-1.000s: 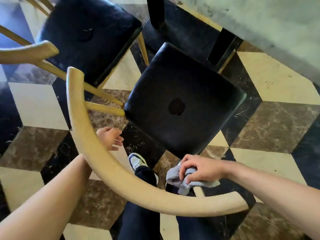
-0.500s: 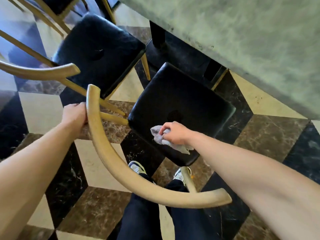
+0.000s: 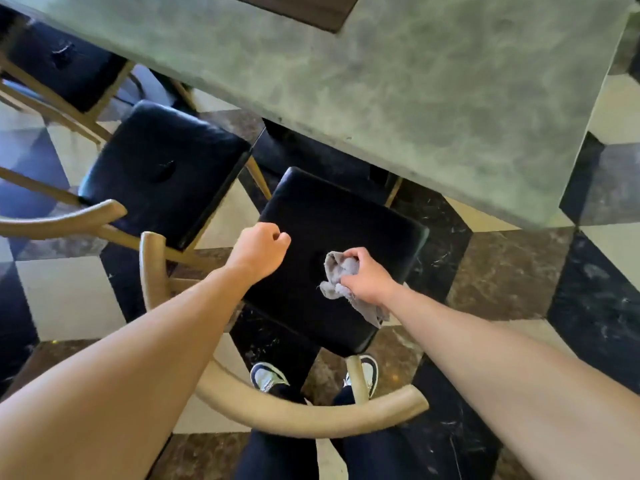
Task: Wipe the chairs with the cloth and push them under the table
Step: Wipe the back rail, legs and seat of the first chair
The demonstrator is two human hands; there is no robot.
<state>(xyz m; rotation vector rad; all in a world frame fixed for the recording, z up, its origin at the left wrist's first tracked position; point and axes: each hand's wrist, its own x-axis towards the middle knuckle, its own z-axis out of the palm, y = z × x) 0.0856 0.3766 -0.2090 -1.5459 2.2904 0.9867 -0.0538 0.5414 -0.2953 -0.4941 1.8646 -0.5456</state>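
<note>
Two hands were over the near chair's black seat (image 3: 346, 216). Right hand (image 3: 367, 280) gripped a bunched grey cloth (image 3: 337, 275), fingers curled round it, pressing it on the seat just right of centre; the cloth's long axis ran from upper left to lower right, its loose tail reaching toward the seat's near right edge. Left hand (image 3: 259, 251) hovered above the seat's left edge in a loose fist, holding nothing. The seat pointed toward the green marble table (image 3: 433, 81) (front corner just under its edge). A second chair (image 3: 162, 171) stood to the left.
</note>
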